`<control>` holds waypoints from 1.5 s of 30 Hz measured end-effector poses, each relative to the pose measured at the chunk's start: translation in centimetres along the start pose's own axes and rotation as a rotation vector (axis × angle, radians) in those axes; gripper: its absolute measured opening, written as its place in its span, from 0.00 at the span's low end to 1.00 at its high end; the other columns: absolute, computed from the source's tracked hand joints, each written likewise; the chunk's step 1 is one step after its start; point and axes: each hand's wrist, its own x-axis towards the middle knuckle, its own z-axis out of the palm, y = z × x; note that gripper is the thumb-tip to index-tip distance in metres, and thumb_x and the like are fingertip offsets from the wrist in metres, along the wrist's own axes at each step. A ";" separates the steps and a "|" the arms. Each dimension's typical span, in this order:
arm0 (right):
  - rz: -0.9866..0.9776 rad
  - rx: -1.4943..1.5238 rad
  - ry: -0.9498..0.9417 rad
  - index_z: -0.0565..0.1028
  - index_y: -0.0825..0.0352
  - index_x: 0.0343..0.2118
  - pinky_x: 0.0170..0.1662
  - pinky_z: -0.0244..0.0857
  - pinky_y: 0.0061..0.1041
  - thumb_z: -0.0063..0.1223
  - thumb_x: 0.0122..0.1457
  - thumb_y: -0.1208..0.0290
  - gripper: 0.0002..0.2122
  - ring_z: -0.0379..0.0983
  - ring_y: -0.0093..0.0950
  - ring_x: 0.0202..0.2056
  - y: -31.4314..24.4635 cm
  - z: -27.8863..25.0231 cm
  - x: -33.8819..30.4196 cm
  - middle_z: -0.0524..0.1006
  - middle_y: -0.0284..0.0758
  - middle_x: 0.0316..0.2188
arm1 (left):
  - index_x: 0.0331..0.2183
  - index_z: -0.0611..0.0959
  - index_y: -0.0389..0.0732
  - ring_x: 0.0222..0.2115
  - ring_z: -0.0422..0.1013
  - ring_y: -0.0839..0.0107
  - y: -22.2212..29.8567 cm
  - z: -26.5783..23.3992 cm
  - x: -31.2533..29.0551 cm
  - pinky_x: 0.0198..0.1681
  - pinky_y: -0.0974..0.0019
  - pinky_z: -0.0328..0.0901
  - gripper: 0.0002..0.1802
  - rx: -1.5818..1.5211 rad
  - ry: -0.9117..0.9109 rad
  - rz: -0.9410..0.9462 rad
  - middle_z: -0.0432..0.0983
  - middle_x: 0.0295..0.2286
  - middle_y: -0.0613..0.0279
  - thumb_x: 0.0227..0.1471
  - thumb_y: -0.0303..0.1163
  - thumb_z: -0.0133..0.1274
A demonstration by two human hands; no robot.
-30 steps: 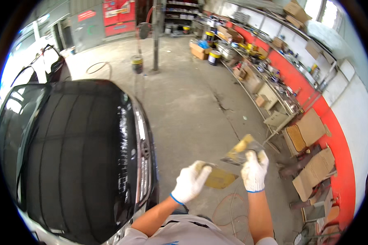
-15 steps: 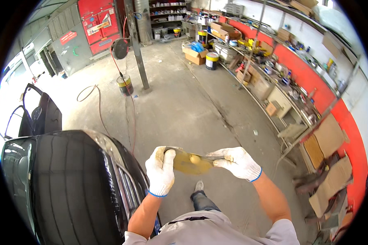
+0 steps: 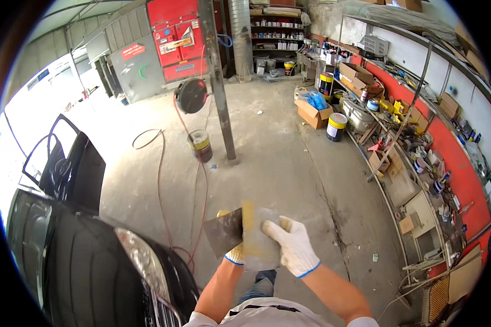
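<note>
Both my hands wear white knit gloves with blue cuffs. My right hand (image 3: 295,245) is closed on a grey flat putty spreader (image 3: 266,245), its thumb pressed on the face. Yellow putty (image 3: 249,220) coats the left side of that spreader. My left hand (image 3: 234,255) is mostly hidden behind the sheets; it appears closed on a dark, square-edged metal putty plate (image 3: 222,233). The plate and the spreader overlap in front of my body, above the concrete floor.
A black car (image 3: 87,267) with a headlight (image 3: 142,259) stands at left, its door (image 3: 79,169) open. Ahead are a steel post (image 3: 221,109), a bucket (image 3: 200,146) and a red hose (image 3: 161,185). A cluttered workbench (image 3: 393,136) runs along the right.
My hands have come together, and the plate and spreader now overlap and are turned more upright. The putty lump seen before no longer shows. The view has shifted, showing more of the room ahead.
</note>
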 end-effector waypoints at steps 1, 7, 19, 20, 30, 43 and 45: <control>0.028 0.004 -0.009 0.76 0.75 0.38 0.33 0.67 0.21 0.58 0.56 0.71 0.12 0.71 0.18 0.30 0.2 -0.7 4.5 0.77 0.33 0.31 | 0.30 0.71 0.43 0.14 0.60 0.75 1.2 -0.8 3.3 0.19 0.68 0.59 0.22 0.084 -0.026 -0.047 0.63 0.17 0.68 0.58 0.53 0.46; 0.075 0.123 -0.005 0.76 0.74 0.37 0.32 0.66 0.20 0.59 0.56 0.71 0.11 0.71 0.17 0.29 -4.1 -3.2 24.9 0.78 0.31 0.30 | 0.30 0.71 0.44 0.18 0.64 0.75 8.5 -4.6 22.9 0.20 0.69 0.61 0.19 0.303 -0.051 -0.180 0.67 0.20 0.66 0.59 0.51 0.45; -0.259 -0.044 0.054 0.75 0.76 0.44 0.40 0.67 0.17 0.52 0.59 0.78 0.11 0.73 0.17 0.36 -19.5 -21.1 63.1 0.79 0.33 0.36 | 0.29 0.75 0.36 0.21 0.68 0.71 18.5 -12.2 65.0 0.24 0.68 0.64 0.13 0.499 0.053 0.257 0.73 0.22 0.60 0.57 0.37 0.48; -0.208 -0.042 0.022 0.75 0.75 0.45 0.41 0.67 0.18 0.51 0.59 0.78 0.12 0.73 0.17 0.36 -21.0 -22.7 66.5 0.79 0.33 0.37 | 0.29 0.76 0.35 0.20 0.67 0.75 18.7 -11.5 69.3 0.23 0.71 0.62 0.12 0.654 0.116 0.276 0.73 0.21 0.63 0.57 0.35 0.47; -0.238 -0.559 0.155 0.78 0.73 0.41 0.43 0.67 0.19 0.50 0.59 0.76 0.10 0.72 0.16 0.38 -32.4 -32.6 99.5 0.79 0.33 0.35 | 0.33 0.79 0.30 0.25 0.65 0.81 30.2 -13.9 100.9 0.28 0.75 0.61 0.13 1.007 0.543 0.480 0.72 0.23 0.67 0.58 0.32 0.47; -0.034 0.285 0.554 0.74 0.72 0.43 0.35 0.72 0.25 0.55 0.57 0.74 0.12 0.75 0.23 0.32 -32.1 -34.4 136.8 0.78 0.35 0.35 | 0.44 0.77 0.35 0.19 0.70 0.75 33.3 -18.4 137.8 0.26 0.70 0.66 0.15 1.336 0.203 0.351 0.74 0.19 0.59 0.55 0.30 0.50; -0.030 0.384 0.589 0.75 0.71 0.42 0.35 0.71 0.24 0.56 0.57 0.74 0.11 0.75 0.22 0.32 -32.9 -36.0 140.6 0.79 0.33 0.34 | 0.45 0.77 0.36 0.19 0.74 0.67 34.1 -18.3 142.4 0.27 0.67 0.68 0.16 1.481 0.116 0.301 0.76 0.21 0.53 0.55 0.31 0.51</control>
